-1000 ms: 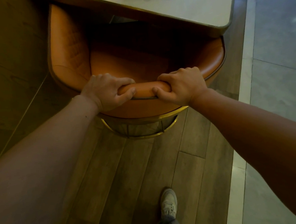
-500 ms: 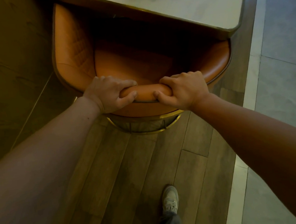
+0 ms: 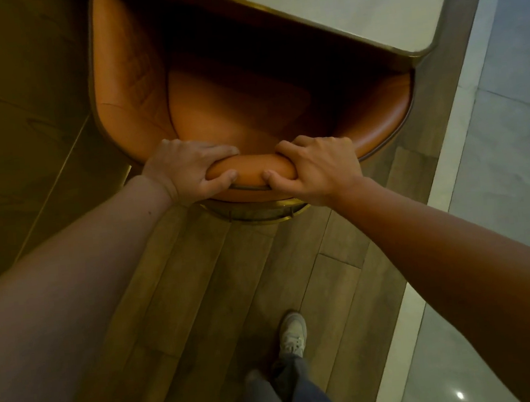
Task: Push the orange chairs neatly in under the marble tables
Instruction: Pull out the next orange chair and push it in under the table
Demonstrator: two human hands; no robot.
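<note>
- Gripping the padded backrest [image 3: 249, 171] of the orange chair [image 3: 234, 112], the left hand [image 3: 188, 169] and the right hand [image 3: 315, 166] are sitting side by side at the middle of the frame. Their fingers [image 3: 219, 151] are curling over the top of the roll, and the thumbs are tucking in beneath it.
- The chair is standing in the upper middle of the frame. Its seat front is lying in shadow under the marble counter [image 3: 350, 2], which is filling the upper right.
- Against the last second, both hands are holding exactly as they were. The counter edge is looking slightly further over the seat, though the camera is shifting too.
- A second trouser leg [image 3: 261, 397] is now showing at the bottom of the frame beside the shoe [image 3: 292, 333], so the person seems to be stepping in behind the push.
- This is suggesting the chair is nearly home, with only the backrest and the gold base ring [image 3: 258, 213] showing clear of the counter.
- The right armrest [image 3: 389, 115] is sitting just beside the counter's rounded corner [image 3: 417, 49], so the last nudge is probably calling for a straight line.
</note>
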